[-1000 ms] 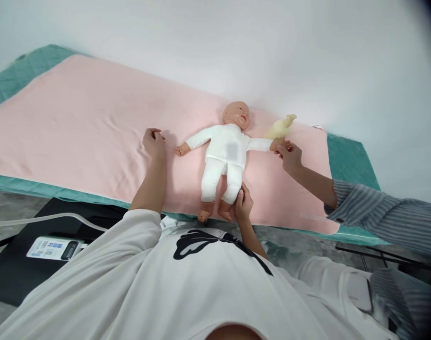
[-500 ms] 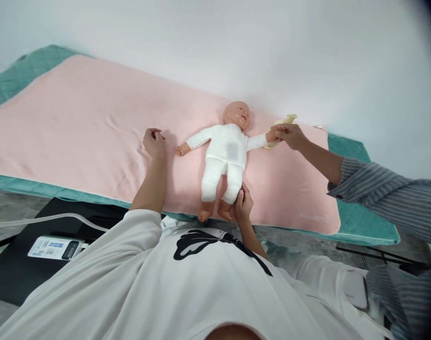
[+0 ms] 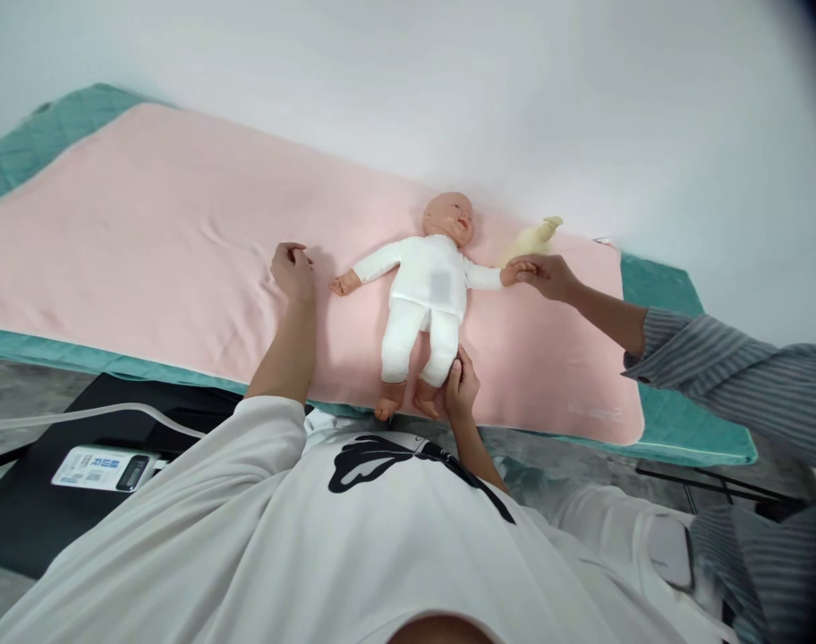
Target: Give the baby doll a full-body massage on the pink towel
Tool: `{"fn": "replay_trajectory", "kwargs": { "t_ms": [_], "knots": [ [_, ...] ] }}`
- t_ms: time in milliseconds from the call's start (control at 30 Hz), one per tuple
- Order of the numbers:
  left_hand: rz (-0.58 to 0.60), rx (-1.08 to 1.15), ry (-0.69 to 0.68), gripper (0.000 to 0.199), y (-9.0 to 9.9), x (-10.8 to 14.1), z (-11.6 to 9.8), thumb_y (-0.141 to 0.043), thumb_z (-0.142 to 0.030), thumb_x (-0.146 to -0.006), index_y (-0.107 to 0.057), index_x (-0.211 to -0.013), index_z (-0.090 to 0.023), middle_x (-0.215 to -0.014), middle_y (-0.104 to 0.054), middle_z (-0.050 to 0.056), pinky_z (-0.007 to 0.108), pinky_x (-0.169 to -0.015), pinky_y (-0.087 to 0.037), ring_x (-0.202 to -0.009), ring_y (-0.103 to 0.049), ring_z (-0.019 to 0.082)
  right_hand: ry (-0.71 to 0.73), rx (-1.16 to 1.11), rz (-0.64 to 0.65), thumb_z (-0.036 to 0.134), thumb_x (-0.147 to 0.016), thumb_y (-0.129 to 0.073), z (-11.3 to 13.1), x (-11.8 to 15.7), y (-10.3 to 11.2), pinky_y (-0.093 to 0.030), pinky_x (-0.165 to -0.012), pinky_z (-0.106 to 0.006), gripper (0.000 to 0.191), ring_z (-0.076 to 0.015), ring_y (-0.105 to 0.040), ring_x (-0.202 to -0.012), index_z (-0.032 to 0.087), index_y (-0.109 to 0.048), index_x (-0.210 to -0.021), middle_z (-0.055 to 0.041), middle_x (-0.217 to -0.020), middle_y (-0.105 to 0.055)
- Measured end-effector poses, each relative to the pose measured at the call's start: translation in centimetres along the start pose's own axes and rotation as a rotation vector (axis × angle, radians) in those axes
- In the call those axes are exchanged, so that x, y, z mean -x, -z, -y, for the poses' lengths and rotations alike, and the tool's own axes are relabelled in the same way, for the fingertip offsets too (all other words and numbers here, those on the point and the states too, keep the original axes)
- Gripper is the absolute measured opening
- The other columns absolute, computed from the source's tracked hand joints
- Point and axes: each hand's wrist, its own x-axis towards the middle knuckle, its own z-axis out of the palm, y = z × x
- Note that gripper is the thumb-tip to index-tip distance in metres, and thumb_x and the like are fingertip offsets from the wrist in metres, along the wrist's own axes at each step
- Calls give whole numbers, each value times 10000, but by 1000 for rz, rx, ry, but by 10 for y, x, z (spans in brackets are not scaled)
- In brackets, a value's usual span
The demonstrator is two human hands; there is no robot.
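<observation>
A baby doll (image 3: 429,277) in a white suit lies face up on the pink mat (image 3: 146,224), arms spread and feet toward me. My left hand (image 3: 292,270) rests on the mat to the left of the doll, its fingers loosely curled with nothing visible in them. Beside the doll's lower leg is my right hand (image 3: 463,389), fingers bent and tips against the leg; whether it grips the leg is hidden. Another person's hand (image 3: 548,275) comes from the right and holds the doll's hand on that side.
Behind that person's hand lies a pale yellow pump bottle (image 3: 532,240). A green quilted pad (image 3: 690,416) sticks out under the mat, and a white wall (image 3: 381,80) rises behind. A white-and-blue box (image 3: 103,469) sits on a black surface (image 3: 19,528) at lower left, near a white cable (image 3: 113,409).
The other person's hand has lowered the doll's hand slightly toward me, uncovering more of the bottle's upper part. Both my hands have stayed in place.
</observation>
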Motion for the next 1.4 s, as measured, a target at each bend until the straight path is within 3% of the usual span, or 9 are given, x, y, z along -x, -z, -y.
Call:
{"fn": "replay_trajectory", "kwargs": {
  "t_ms": [100, 200, 367, 567, 733, 867, 1000, 1167, 1400],
  "knots": [
    [-4, 7, 4, 181, 0, 0, -1, -389, -171, -904, -569, -913, -184, -712, -570, 23, 299, -633, -441, -612, -559, 160, 50, 28, 39, 719, -838, -532, 0, 22, -11, -590, -889, -391, 585, -237, -739, -953, 218, -751, -1048, -76, -1025, -784],
    [-6, 16, 1, 170, 0, 0, -2, -398, -184, -906, -568, -900, -187, -698, -564, 18, 300, -642, -441, -605, -559, 157, 40, 35, 44, 724, -842, -520, 0, 23, -15, -581, -890, -403, 602, -241, -736, -946, 214, -746, -1068, -85, -1021, -782],
    [-12, 24, 2, 188, 0, 0, -1, -381, -180, -902, -568, -904, -183, -703, -562, 24, 295, -642, -438, -603, -548, 154, -121, -95, 6, 611, -837, -622, -10, -20, 1, -576, -839, -353, 567, -209, -732, -926, 117, -737, -1090, -142, -1060, -772],
    [-25, 42, 24, 186, 0, -2, 0, -373, -164, -906, -554, -946, -174, -718, -557, 14, 257, -628, -438, -618, -543, 137, -310, -225, -32, 498, -801, -730, -22, -60, 14, -600, -705, -332, 466, -178, -714, -719, 100, -741, -1041, -118, -875, -780],
    [-42, 106, 37, 193, 1, 0, -4, -360, -138, -901, -548, -936, -163, -707, -546, 8, 245, -591, -422, -590, -529, 126, -309, -306, 9, 462, -756, -789, -18, -49, 12, -611, -776, -354, 393, -195, -716, -846, 161, -751, -1007, -108, -1010, -774],
    [-29, 112, 51, 183, 4, 1, -8, -373, -111, -897, -544, -933, -165, -700, -545, 0, 241, -602, -428, -595, -524, 126, -408, -524, 57, 487, -661, -862, -14, -31, 3, -627, -800, -415, 479, -208, -722, -853, 159, -732, -984, -94, -960, -765],
    [-8, 146, 59, 203, 8, 2, -10, -362, -77, -900, -544, -932, -161, -688, -536, -13, 232, -607, -429, -589, -517, 116, -506, -673, -11, 443, -654, -884, -14, -23, -6, -631, -803, -447, 451, -206, -725, -832, 156, -711, -957, -79, -906, -758],
    [24, 191, 94, 252, 11, 2, -9, -314, -41, -921, -538, -980, -139, -675, -524, -37, 203, -563, -387, -565, -490, 78, -476, -670, -87, 381, -716, -850, -16, -37, 1, -627, -783, -397, 348, -181, -712, -795, 161, -698, -939, -63, -874, -748],
    [30, 271, 80, 266, 15, 1, -9, -302, -24, -939, -546, -1007, -107, -661, -520, -64, 171, -556, -374, -552, -475, 36, -457, -623, -81, 451, -630, -878, -3, -45, 5, -590, -695, -316, 438, -159, -677, -774, 166, -685, -901, -59, -856, -741]
  ]
}}
